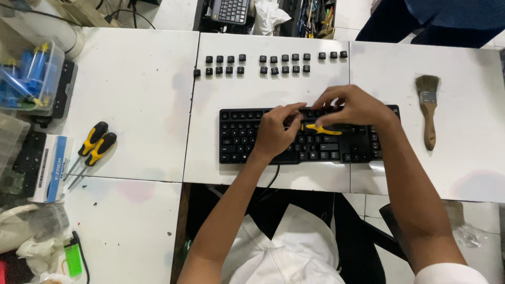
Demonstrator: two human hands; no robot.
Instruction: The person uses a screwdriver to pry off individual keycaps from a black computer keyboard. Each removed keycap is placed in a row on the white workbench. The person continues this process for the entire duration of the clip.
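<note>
Both hands over keyboard (247, 142) on table (137, 94): left hand (273, 131) pinching yellow tool (322, 129), right hand (353, 108) curled over top row, likely mid key-pulling; removed keycaps (273, 63) rowed behind keyboard, brush (428, 110) right of it

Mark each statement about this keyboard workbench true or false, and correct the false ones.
1. Both hands work over the black keyboard. True.
2. The left hand holds the paintbrush. False: the brush lies alone to the keyboard's right.
3. Loose keycaps sit in rows beyond the keyboard. True.
4. Two screwdrivers lie on the keyboard. False: they lie on the table, far left.
5. A yellow-handled tool lies under the right hand. True.
</note>
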